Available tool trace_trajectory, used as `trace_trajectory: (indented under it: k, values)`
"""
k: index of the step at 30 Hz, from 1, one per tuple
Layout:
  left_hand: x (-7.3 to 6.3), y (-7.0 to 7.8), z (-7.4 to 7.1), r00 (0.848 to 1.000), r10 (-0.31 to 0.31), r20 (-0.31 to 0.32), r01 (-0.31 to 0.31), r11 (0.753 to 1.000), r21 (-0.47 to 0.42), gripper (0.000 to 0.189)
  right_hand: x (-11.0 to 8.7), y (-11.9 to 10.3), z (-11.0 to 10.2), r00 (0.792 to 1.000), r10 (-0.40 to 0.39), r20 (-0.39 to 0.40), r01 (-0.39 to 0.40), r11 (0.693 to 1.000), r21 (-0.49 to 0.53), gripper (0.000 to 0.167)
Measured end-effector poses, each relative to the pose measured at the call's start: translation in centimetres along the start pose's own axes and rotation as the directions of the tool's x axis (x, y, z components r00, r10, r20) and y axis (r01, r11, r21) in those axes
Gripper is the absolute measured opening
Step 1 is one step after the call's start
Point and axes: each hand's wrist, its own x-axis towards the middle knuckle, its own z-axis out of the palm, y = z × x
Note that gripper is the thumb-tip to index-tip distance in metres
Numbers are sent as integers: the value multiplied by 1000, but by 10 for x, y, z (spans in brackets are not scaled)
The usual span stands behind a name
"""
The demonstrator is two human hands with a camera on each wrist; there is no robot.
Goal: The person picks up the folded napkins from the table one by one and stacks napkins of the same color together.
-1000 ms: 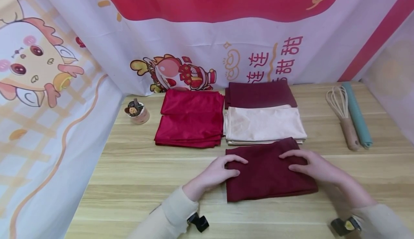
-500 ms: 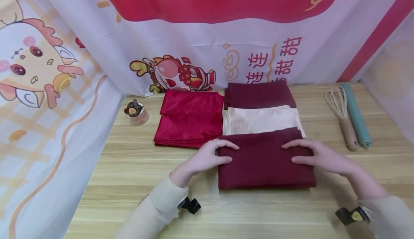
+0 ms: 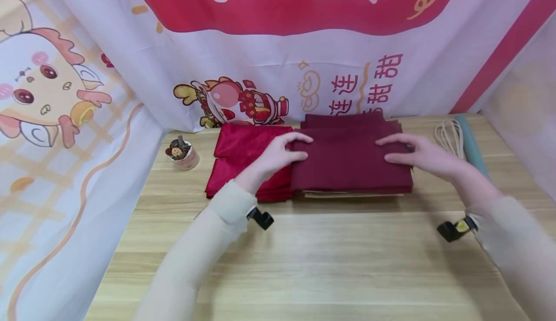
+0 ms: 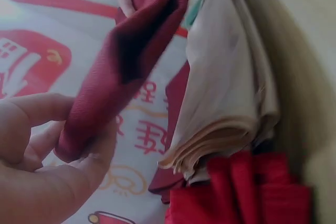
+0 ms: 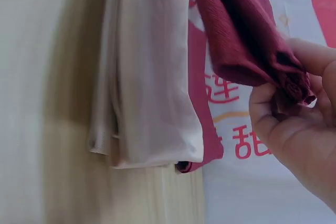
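Both hands carry a folded maroon cloth (image 3: 347, 161) by its two sides in the head view. My left hand (image 3: 278, 154) pinches its left edge between thumb and fingers, while my right hand (image 3: 423, 156) grips the right edge. Both wrist views show the cloth raised above a folded cream cloth (image 4: 223, 72), whose layers stack up on the table. From the head, the cream cloth is mostly hidden beneath the maroon one. Behind it lies another folded maroon cloth (image 3: 343, 119), partly covered. A folded bright red cloth (image 3: 243, 142) lies to the left, partly behind my left hand.
A small cup with a dark decorated top (image 3: 184, 156) stands at the left of the wooden table (image 3: 330, 263). At the right lie a whisk (image 3: 449, 135) and a teal rod (image 3: 472, 147), both partly behind my right arm. A printed curtain (image 3: 269, 50) hangs along the back.
Both hands have lifted the maroon cloth from the front of the table and carried it away from me, over the cream cloth, which it now mostly hides.
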Motion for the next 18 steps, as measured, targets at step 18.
trace_trajectory:
  k: [18]
  values:
    - [110,-21,-1,960,-75,-270,67,997,-37,39,98,17,-12,959,29,-280,-35,999,-19,44]
